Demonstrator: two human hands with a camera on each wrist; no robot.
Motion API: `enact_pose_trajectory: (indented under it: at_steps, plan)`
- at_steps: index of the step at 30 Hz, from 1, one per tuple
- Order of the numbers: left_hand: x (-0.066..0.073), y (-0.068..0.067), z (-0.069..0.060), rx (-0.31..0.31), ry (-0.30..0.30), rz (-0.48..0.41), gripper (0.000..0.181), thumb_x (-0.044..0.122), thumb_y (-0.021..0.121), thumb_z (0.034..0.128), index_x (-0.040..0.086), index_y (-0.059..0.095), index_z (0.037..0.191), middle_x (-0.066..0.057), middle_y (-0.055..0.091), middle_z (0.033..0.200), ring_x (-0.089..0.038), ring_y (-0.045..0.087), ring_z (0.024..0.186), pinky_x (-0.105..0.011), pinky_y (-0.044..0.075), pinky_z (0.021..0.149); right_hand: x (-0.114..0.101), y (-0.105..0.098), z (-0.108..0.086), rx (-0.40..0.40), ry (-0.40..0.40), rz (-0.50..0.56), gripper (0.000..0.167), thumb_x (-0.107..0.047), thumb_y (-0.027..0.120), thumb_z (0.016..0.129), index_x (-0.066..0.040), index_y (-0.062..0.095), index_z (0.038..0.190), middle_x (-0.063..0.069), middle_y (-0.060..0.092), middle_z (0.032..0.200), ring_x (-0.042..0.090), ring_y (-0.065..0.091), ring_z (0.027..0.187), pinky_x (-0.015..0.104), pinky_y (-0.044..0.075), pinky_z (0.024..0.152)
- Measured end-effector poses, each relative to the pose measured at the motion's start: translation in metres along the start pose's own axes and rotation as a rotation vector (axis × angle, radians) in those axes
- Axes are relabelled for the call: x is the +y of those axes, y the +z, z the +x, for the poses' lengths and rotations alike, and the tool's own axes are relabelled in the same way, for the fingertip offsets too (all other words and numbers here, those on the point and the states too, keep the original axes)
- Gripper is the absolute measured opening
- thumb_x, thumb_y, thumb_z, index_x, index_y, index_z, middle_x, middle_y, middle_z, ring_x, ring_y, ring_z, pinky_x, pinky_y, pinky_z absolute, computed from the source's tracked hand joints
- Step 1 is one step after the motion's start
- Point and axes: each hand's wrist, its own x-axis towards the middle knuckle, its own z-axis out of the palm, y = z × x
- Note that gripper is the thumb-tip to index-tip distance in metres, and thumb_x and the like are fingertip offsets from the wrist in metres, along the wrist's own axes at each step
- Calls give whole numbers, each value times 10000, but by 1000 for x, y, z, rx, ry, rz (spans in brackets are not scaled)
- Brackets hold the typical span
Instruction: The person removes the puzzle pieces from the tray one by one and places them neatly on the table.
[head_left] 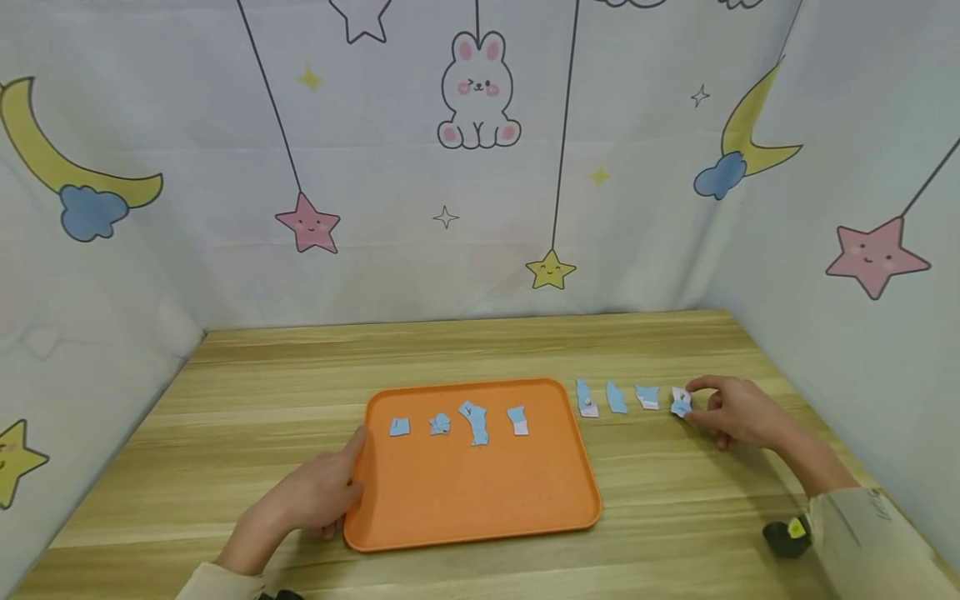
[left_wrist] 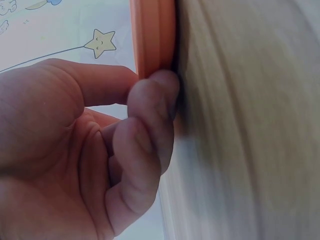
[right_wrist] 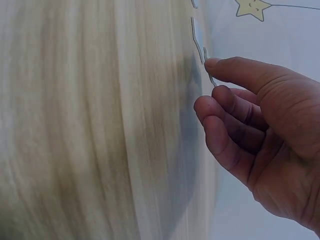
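Note:
My left hand (head_left: 318, 493) grips the left rim of an orange tray (head_left: 472, 508). The left wrist view has the thumb on one side of the rim and curled fingers (left_wrist: 145, 125) on the other. At the right of the table, my right hand (head_left: 746, 412) pinches a small flat light-blue-and-white puzzle piece (head_left: 681, 402) between thumb and index finger. That puzzle piece (right_wrist: 210, 72) appears edge-on in the right wrist view, slightly tilted. Left of it lie three more pieces in a row, the nearest a blue-and-white piece (head_left: 647, 397).
Several blue pieces lie spaced out in the tray's upper half, among them a long forked piece (head_left: 476, 423). Beneath everything is a wood-grain table (head_left: 300, 367). A printed cloth backdrop (head_left: 390, 167) encloses the back and sides.

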Motion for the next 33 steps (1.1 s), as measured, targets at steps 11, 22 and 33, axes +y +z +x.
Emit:
enact_pose_trajectory:
  at_steps: [11, 22, 33]
  plan:
    - [17, -1, -10, 37, -27, -1, 790, 18, 505, 997, -111, 82, 1652, -59, 598, 550, -128, 542, 376, -288, 475, 389, 4, -3, 4, 0, -16, -41, 577, -165, 723, 992, 138, 500, 1430, 27, 596, 651, 196, 615, 509, 315, 533, 457]
    - [13, -2, -8, 10, -13, 5, 788, 18, 484, 996, -133, 58, 1642, -46, 595, 546, -113, 538, 379, -275, 468, 390, 7, -8, 11, -8, -30, -103, 584, -182, 724, 984, 131, 510, 1429, 18, 593, 621, 190, 608, 486, 311, 511, 461]
    - [5, 0, -5, 14, 10, -10, 798, 36, 500, 1002, -126, 56, 1645, -29, 597, 527, -114, 547, 366, -290, 481, 382, 5, -9, 14, -19, -52, -145, 568, -170, 722, 976, 139, 525, 1410, 13, 588, 611, 190, 601, 467, 297, 504, 499]
